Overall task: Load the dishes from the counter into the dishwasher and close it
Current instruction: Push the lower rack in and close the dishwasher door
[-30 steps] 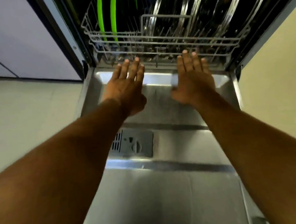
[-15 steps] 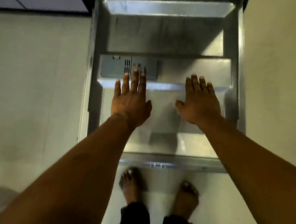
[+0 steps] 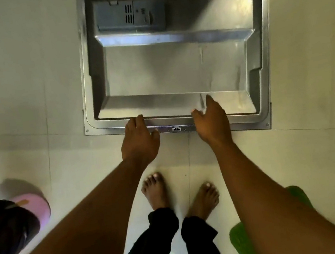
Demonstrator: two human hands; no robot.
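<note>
both hands at the latch edge of the open dishwasher door

the brushed stainless-steel dishwasher door [image 3: 176,72] lies dropped open with its inner face up, and the small metal latch catch [image 3: 176,129] sits in the middle of its near rim. the left hand [image 3: 139,140] is just left of the latch. its fingers are loose and together, reach onto the rim and hold nothing. the right hand [image 3: 211,121] is just right of the latch, fingers straight and relaxed over the rim, also empty. i cannot tell whether either hand actually touches the metal.

the step in hand looks like closing the door. to do it well, the fingers should go under the rim on both sides of the latch and lift evenly so the panel does not twist. the palms can then push it home until the latch catches. the bare feet [image 3: 179,191] stand right below the latch and should stay out of the swing.

the door's long axis runs from the latch rim away from the person to the hinge end, which is out of view past the top. it is skewed a little, the corner right of the latch sitting lower in view. the grey plastic detergent dispenser [image 3: 128,14] lies far beyond the latch, to the left. the racks and dishes are not visible, so loading cannot be checked.
</note>
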